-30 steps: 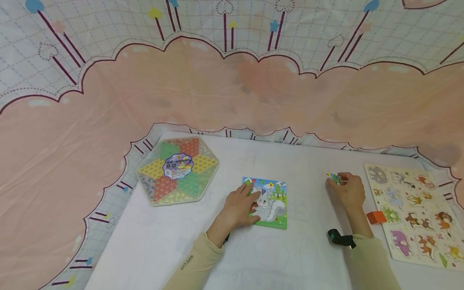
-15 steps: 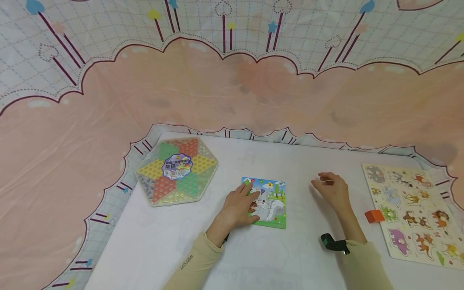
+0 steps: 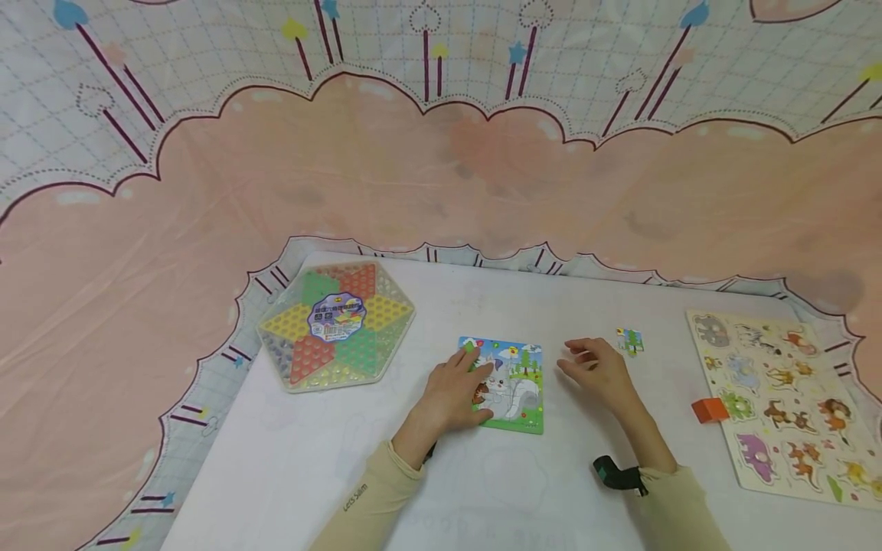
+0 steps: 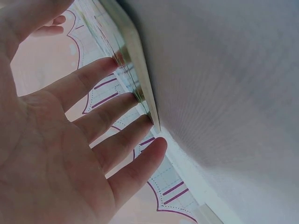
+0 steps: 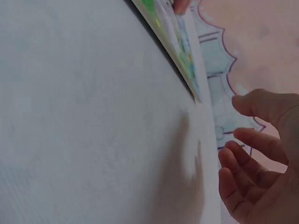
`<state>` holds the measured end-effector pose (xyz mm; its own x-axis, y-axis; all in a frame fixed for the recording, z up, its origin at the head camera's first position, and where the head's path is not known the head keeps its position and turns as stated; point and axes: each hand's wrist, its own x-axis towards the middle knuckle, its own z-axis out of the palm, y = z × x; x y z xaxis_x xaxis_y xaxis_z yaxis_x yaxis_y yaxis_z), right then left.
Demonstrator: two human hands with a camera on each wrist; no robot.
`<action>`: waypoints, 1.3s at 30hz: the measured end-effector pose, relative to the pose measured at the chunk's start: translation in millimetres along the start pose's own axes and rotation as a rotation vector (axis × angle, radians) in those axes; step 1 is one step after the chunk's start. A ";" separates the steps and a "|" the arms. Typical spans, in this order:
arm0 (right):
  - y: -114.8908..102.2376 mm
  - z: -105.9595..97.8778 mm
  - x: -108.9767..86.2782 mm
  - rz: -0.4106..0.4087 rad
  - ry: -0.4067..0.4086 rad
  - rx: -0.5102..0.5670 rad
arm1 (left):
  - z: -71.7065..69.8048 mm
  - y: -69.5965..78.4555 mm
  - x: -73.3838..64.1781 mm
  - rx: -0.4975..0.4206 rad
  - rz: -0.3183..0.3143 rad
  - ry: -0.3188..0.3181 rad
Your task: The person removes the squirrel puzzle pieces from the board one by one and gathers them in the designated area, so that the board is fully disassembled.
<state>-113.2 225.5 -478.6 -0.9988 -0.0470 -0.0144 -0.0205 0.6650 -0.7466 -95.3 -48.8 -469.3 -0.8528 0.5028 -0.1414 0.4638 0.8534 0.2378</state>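
My left hand point(image 3: 451, 390) lies with spread fingers over the left side of a squirrel jigsaw puzzle point(image 3: 513, 394). In the left wrist view, its fingertips point(image 4: 140, 121) touch the puzzle along its edge point(image 4: 135, 60). My right hand point(image 3: 601, 375) is above the table just right of the puzzle, its fingers loosely bent around nothing. The right wrist view shows that hand point(image 5: 261, 163) with thumb and fingers apart, near the puzzle's corner point(image 5: 187, 74). Beyond it, a small loose jigsaw piece point(image 3: 630, 341) with green trees lies on the table.
A hexagonal Chinese checkers set point(image 3: 382, 360) in clear wrap lies at the left. On the right is a wooden animal peg puzzle point(image 3: 765, 383), with an orange block point(image 3: 710, 411) at its left edge. A patterned cloth point(image 3: 413, 184) rises behind the white table point(image 3: 289, 474).
My right hand has let go of the jigsaw piece, which now lies on the table, and has moved left toward the squirrel puzzle. My left hand has stayed in place.
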 end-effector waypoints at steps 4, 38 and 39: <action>-3.8 7.9 -2.8 -0.050 -0.052 -0.020 | -0.8 0.2 -0.4 -0.003 0.001 0.002; -24.7 31.9 -10.5 -0.110 -0.205 -0.148 | -0.5 -0.6 0.0 -0.003 -0.001 -0.015; -24.8 32.0 -10.4 -0.112 -0.203 -0.146 | -0.5 -0.8 0.1 -0.002 -0.002 -0.016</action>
<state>-100.9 185.6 -481.2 -0.9609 -0.2649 -0.0813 -0.1511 0.7469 -0.6476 -95.9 -49.5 -469.0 -0.8497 0.5031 -0.1577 0.4614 0.8543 0.2394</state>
